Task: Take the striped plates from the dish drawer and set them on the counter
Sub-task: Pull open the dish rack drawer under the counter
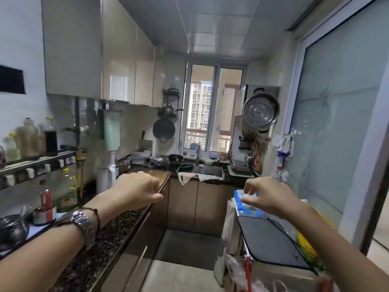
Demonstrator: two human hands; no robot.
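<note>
Both my arms reach forward at chest height in a narrow kitchen. My left hand (136, 190), with a metal watch and a bead bracelet on the wrist, hovers over the dark speckled counter (109, 237) with its fingers loosely curled and nothing in them. My right hand (267, 196) hangs over a cluttered stand on the right, fingers apart and bent downward, holding nothing. Below the counter, closed brown drawer fronts (134, 264) with long handles are visible. No striped plates are in view.
Oil bottle (68, 190), cans and a pot (12, 228) crowd the left counter. A wooden cutting board (160, 174) lies further along it. The sink (208, 170) sits under the window. A black flat cover (271, 241) and a blue packet (248, 205) top the right stand. A narrow floor aisle runs between.
</note>
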